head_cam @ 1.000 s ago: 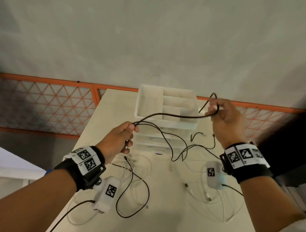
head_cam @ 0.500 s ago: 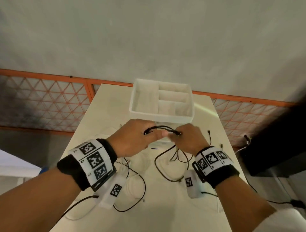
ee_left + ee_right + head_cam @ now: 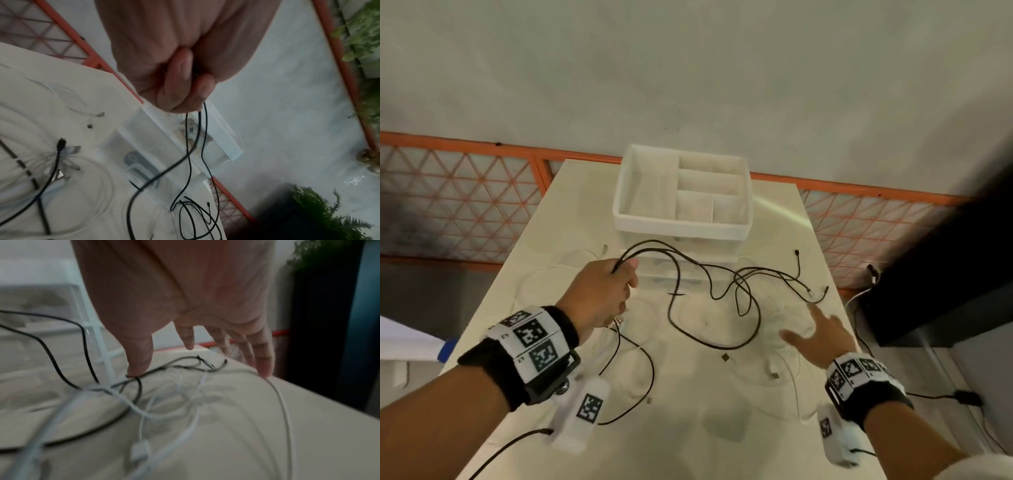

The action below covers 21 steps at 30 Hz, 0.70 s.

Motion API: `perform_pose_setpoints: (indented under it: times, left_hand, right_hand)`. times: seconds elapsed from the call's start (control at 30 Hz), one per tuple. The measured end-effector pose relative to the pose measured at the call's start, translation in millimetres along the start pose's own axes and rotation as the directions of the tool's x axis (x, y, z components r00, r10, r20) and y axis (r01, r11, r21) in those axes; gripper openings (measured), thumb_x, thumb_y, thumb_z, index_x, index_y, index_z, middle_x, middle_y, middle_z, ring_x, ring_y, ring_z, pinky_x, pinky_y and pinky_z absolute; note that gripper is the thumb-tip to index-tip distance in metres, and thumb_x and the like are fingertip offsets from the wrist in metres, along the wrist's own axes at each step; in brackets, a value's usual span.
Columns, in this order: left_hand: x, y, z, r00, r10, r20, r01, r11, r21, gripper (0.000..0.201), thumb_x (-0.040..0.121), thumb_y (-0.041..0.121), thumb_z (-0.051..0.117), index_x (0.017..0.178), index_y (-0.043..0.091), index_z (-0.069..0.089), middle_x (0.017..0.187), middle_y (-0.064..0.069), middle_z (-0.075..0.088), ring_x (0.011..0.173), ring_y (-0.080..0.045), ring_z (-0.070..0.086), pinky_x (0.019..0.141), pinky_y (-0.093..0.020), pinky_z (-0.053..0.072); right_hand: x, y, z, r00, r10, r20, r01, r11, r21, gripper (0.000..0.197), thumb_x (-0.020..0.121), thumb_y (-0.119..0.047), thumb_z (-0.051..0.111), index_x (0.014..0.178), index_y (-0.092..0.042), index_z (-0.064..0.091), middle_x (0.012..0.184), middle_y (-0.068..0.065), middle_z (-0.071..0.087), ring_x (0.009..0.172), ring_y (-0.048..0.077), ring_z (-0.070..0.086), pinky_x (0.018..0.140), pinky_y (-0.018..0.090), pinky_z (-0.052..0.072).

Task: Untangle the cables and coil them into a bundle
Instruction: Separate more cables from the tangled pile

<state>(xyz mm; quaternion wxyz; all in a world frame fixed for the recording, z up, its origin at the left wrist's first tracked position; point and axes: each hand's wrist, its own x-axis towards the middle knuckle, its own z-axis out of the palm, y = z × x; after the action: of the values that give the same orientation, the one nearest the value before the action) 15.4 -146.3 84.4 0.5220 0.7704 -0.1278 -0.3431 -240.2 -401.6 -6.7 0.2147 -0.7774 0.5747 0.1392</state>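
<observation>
While left hand [image 3: 602, 294] grips black cable [image 3: 709, 274] | labels unreadable

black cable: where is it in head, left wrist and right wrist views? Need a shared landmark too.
Head: black cable runs from the left hand across mid-table, loops at centre.
Left wrist: black cable hangs from the gripping fingers, centre to bottom.
Right wrist: black cable at left, running under the open right hand.
Shared landmark: clear drawer organizer.
</observation>
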Motion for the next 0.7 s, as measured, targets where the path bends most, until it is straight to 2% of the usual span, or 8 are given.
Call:
perform_pose_setpoints:
  times: [0.07, 0.13, 0.2, 0.37, 0.43, 0.53, 0.6, 0.7]
  left_hand:
    - [-2.3, 0.0, 4.5, 1.0, -0.008, -0.006, 0.008, 1.0, -0.03, 0.034, 0.101, 0.035, 0.05, 0.078, 0.009, 0.054, 0.046, 0.006, 0.036, 0.034, -0.009, 0.03, 0.034, -0.017, 0.019]
    - [-4.7, -1.4, 10.2, 1.0, -0.013, -0.012, 0.013, 0.999, -0.034, 0.033, 0.101, 0.034, 0.05, 0.08, 0.009, 0.054, 0.049, 0.003, 0.036, 0.036, -0.01, 0.03, 0.035, -0.017, 0.017]
    - [-6.2, -3.3, 16.1, 1.0, -0.021, -0.013, 0.021, 0.999, -0.036, 0.032, 0.101, 0.034, 0.049, 0.082, 0.009, 0.054, 0.053, 0.001, 0.036, 0.039, -0.012, 0.03, 0.037, -0.016, 0.017]
    - [-10.5, -7.7, 25.7, 0.999, -0.015, -0.032, 0.014, 0.999, -0.037, 0.028, 0.102, 0.028, 0.047, 0.085, 0.008, 0.057, 0.053, 0.002, 0.041, 0.038, -0.01, 0.037, 0.034, -0.018, 0.022]
    - [-12.7, -8.3, 26.4, 0.999, -0.004, -0.041, 0.002, 0.999, -0.04, 0.027, 0.103, 0.026, 0.047, 0.085, 0.008, 0.057, 0.054, 0.001, 0.043, 0.041, -0.012, 0.039, 0.034, -0.02, 0.025]
    - [-15.8, -5.4, 23.2, 0.998, 0.008, -0.054, -0.011, 0.998, -0.054, 0.026, 0.103, 0.025, 0.046, 0.086, 0.008, 0.057, 0.053, 0.002, 0.043, 0.044, -0.013, 0.04, 0.034, -0.02, 0.026]
    - [-16.6, -1.8, 18.0, 0.998, 0.011, -0.064, -0.016, 0.997, -0.072, 0.025, 0.103, 0.025, 0.046, 0.087, 0.008, 0.057, 0.052, 0.003, 0.043, 0.044, -0.013, 0.04, 0.035, -0.02, 0.026]
    - [-16.7, 3.4, 8.0, 0.998, 0.02, -0.056, -0.025, 0.995, -0.098, 0.024, 0.103, 0.025, 0.046, 0.09, 0.008, 0.057, 0.053, 0.003, 0.043, 0.044, -0.013, 0.041, 0.036, -0.021, 0.026]
  right_hand:
    - [6.2, 12.0, 22.6, 0.994, 0.023, 0.107, -0.021, 0.999, -0.025, 0.099, 0.08, -0.073, 0.062, 0.159, -0.035, 0.015, 0.164, 0.016, 0.024, 0.149, 0.038, 0.028, 0.12, 0.05, 0.029]
    - [4.5, 8.5, 42.1, 0.992, -0.022, 0.127, 0.032, 0.997, -0.075, 0.088, 0.08, -0.07, 0.061, 0.154, -0.035, 0.03, 0.153, 0.012, 0.044, 0.139, 0.034, 0.043, 0.114, 0.045, 0.037]
    - [-2.0, -2.4, 54.8, 0.992, -0.051, 0.114, 0.062, 0.994, -0.093, 0.072, 0.082, -0.06, 0.063, 0.147, -0.035, 0.044, 0.143, 0.009, 0.048, 0.131, 0.032, 0.049, 0.109, 0.041, 0.042]
    - [-15.9, -31.7, 73.5, 0.981, -0.122, 0.153, 0.097, 0.982, 0.165, 0.041, 0.092, -0.024, 0.06, 0.131, -0.013, 0.061, 0.137, 0.012, 0.05, 0.121, 0.03, 0.058, 0.101, 0.029, 0.044]
    - [-24.1, -41.9, 78.0, 0.959, -0.219, 0.182, 0.159, 0.942, 0.295, 0.039, 0.09, -0.022, 0.063, 0.128, -0.014, 0.065, 0.129, 0.01, 0.064, 0.11, 0.025, 0.067, 0.095, 0.027, 0.052]
    - [-37.4, -56.0, 71.9, 0.921, -0.364, 0.14, 0.252, 0.828, 0.501, 0.025, 0.091, -0.014, 0.062, 0.113, -0.016, 0.073, 0.103, 0.005, 0.074, 0.071, 0.019, 0.075, 0.072, 0.027, 0.062]
    - [-43.9, -63.7, 57.8, 0.912, -0.401, 0.084, 0.284, 0.765, 0.577, 0.02, 0.091, -0.01, 0.061, 0.102, -0.017, 0.077, 0.097, 0.002, 0.075, 0.064, 0.016, 0.074, 0.061, 0.028, 0.061]
    - [-50.5, -71.1, 31.8, 0.903, -0.429, -0.025, 0.35, 0.701, 0.621, 0.025, 0.091, -0.001, 0.057, 0.091, -0.017, 0.077, 0.087, 0.004, 0.077, 0.062, 0.016, 0.073, 0.06, 0.028, 0.06]
